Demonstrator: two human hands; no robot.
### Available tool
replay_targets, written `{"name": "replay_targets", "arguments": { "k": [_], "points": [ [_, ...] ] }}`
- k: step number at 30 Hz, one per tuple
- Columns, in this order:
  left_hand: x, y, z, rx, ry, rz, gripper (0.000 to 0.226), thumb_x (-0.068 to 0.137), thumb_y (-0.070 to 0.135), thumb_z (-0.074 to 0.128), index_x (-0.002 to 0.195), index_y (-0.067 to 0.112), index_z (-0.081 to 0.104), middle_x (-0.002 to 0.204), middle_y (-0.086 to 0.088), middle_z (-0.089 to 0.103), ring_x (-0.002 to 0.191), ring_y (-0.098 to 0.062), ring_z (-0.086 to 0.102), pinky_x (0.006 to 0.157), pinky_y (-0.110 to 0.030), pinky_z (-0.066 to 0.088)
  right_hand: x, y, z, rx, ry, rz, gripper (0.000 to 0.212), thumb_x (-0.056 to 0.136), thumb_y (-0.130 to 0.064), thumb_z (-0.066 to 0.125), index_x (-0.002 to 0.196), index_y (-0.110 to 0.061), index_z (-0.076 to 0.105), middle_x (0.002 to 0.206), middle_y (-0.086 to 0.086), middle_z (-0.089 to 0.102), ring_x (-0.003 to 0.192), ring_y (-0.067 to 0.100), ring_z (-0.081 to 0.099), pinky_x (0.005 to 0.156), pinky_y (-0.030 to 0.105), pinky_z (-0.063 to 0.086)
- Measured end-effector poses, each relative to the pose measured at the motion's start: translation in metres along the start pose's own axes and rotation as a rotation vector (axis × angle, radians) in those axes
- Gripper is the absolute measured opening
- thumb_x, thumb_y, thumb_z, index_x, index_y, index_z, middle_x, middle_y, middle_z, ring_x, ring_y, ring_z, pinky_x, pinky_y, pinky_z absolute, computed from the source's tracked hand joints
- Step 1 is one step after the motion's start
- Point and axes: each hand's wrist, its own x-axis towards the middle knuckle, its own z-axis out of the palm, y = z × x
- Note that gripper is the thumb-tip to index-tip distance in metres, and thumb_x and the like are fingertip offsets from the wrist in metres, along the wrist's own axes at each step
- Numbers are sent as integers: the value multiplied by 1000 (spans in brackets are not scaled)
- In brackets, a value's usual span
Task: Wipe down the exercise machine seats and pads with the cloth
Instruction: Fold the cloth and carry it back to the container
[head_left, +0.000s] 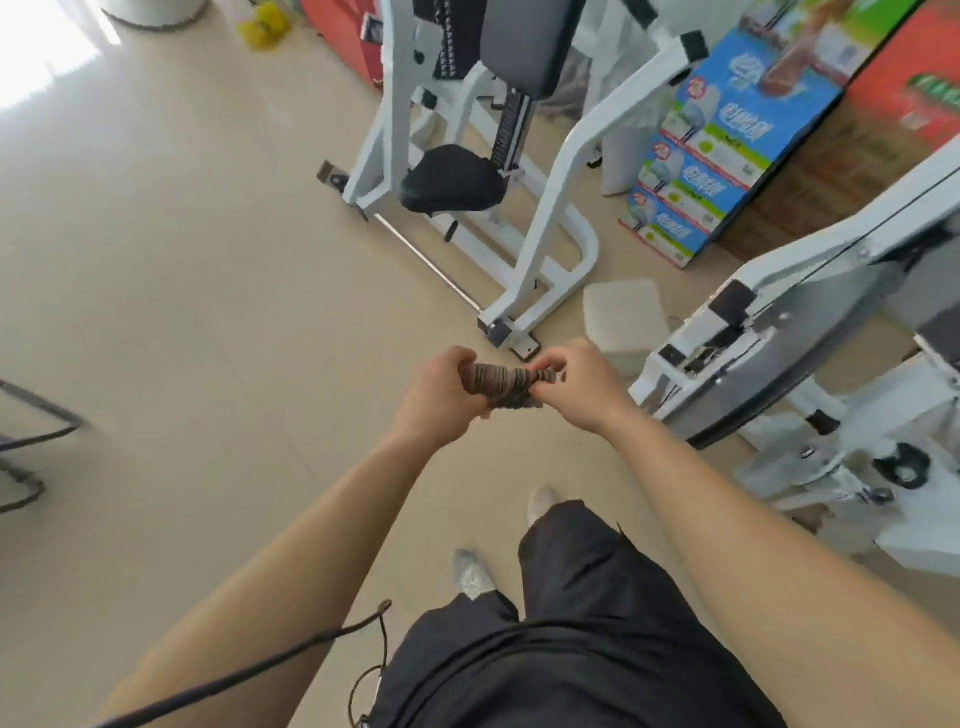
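Note:
A striped brown cloth (498, 385) is bunched between both hands, in mid-air over the floor. My left hand (441, 397) grips its left end and my right hand (576, 387) pinches its right end. Ahead stands a white exercise machine (545, 218) with a black seat (453, 179) and a dark grey back pad (524, 44) above it. A second white machine (810, 322) stands to the right of my hands, with a grey padded part (940, 317) at the frame's edge. Both hands are well short of the seat.
Blue printed boxes (727, 135) and red-brown cartons (893, 119) stack behind the machines. A pale foam block (623, 317) lies on the floor between the two machines. A dark metal frame (31, 441) sits at the far left. A thin steel bar (431, 265) lies beside the first machine.

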Motion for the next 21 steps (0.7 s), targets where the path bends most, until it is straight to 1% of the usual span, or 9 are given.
{"name": "replay_targets", "arguments": {
  "k": [3,6,9,11,13,15,16,18,21],
  "points": [
    [49,20,-12,202,-64,117,25,65,22,74,89,28,69,83,0,64,78,-23,64,67,-40,59,29,5,-14,164,38,35,10,83,-16,70,87,-25,67,116,-4,52,103,12,54,82,23,44],
    [104,49,-21,274,-96,221,14,68,34,72,79,27,68,89,8,57,82,-15,58,71,-35,53,61,14,-33,436,66,114,7,85,-21,62,81,-16,64,93,-1,65,91,17,61,82,43,52],
    [162,73,-24,-99,-317,189,30,74,39,76,89,13,72,91,-3,66,85,-15,62,80,-40,53,102,27,-56,761,109,201,29,84,-30,55,84,-2,60,80,11,56,79,24,55,75,41,44],
    [196,88,-18,-316,-415,93,40,78,42,72,100,8,72,94,-11,68,90,-22,64,89,-46,53,130,34,-68,996,137,272,24,95,-29,55,89,-9,66,78,7,62,78,22,59,74,37,45],
    [224,103,-7,-515,-463,-53,43,84,39,67,113,6,69,99,-14,67,93,-29,65,82,-46,55,154,43,-74,1135,156,358,22,100,-31,55,98,-14,68,84,3,68,82,21,65,73,37,49],
    [251,120,8,-663,-522,-164,39,93,30,61,119,2,63,98,-18,64,83,-33,65,64,-41,55,177,53,-80,1244,160,412,28,99,-32,59,115,-10,65,102,7,72,96,24,69,83,43,55],
    [264,129,12,-682,-557,-185,33,96,26,57,118,2,63,96,-18,63,78,-32,65,59,-39,53,188,59,-83,1298,168,442,30,98,-28,61,122,-9,63,112,10,72,105,27,69,90,49,56],
    [290,142,22,-637,-625,-183,23,99,16,53,116,8,66,89,-13,66,76,-26,65,61,-38,55,204,74,-88,1358,220,514,34,96,-15,63,129,-12,58,123,15,69,113,32,67,97,57,53],
    [328,161,43,-517,-695,-181,32,97,0,49,125,8,64,89,-11,67,76,-23,65,65,-36,58,227,99,-93,1385,282,656,44,93,-2,60,132,-19,52,125,17,65,114,36,66,95,60,54]
  ]
}}
